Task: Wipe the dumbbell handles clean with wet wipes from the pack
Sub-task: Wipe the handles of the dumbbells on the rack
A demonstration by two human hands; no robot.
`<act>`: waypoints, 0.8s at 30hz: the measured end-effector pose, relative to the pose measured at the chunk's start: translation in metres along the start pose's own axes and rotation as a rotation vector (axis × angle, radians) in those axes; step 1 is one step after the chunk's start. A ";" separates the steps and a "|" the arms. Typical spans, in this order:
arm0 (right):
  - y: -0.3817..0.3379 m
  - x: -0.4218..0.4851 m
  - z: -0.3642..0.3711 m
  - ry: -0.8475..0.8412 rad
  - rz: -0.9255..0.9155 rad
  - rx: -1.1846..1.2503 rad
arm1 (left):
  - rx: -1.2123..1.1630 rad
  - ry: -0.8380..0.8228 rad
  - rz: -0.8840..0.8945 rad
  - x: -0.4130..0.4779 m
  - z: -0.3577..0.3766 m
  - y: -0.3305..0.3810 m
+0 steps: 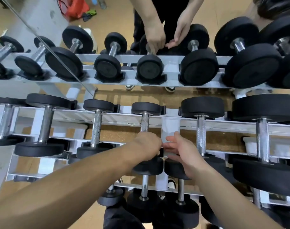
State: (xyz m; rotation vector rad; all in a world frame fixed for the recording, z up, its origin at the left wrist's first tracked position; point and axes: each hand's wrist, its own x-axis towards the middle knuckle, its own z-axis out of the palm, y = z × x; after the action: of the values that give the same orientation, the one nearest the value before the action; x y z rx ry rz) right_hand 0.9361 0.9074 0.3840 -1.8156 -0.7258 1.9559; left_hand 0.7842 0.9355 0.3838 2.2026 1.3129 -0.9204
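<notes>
Head view: left hand [147, 144] grips racked dumbbell [145, 120], mirror [116, 19] apparently behind

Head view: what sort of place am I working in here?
Most likely a gym's free-weights area. Black dumbbells lie in rows on a white rack, and a wall mirror behind it reflects the whole rack.

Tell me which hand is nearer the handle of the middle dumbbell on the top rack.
Left. The left hand grips the handle at its near end; the right hand is open just right of it, not touching.
</notes>
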 end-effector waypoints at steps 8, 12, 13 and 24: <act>0.009 0.003 0.017 0.017 0.028 0.014 | 0.282 0.578 0.199 0.016 0.028 -0.047; 0.016 0.001 0.016 0.005 0.048 -0.008 | -0.092 0.384 0.150 -0.001 0.043 -0.037; 0.017 0.000 0.015 0.007 0.054 -0.019 | -0.253 0.379 0.145 -0.011 0.044 -0.037; 0.001 -0.005 0.033 -0.059 0.044 -0.074 | -1.776 0.651 -0.681 0.020 0.023 -0.060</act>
State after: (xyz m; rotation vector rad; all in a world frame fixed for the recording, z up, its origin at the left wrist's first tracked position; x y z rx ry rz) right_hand 0.9035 0.9001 0.3883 -1.8383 -0.7937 2.0437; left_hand 0.7308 0.9611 0.3529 0.5491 1.9099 0.8102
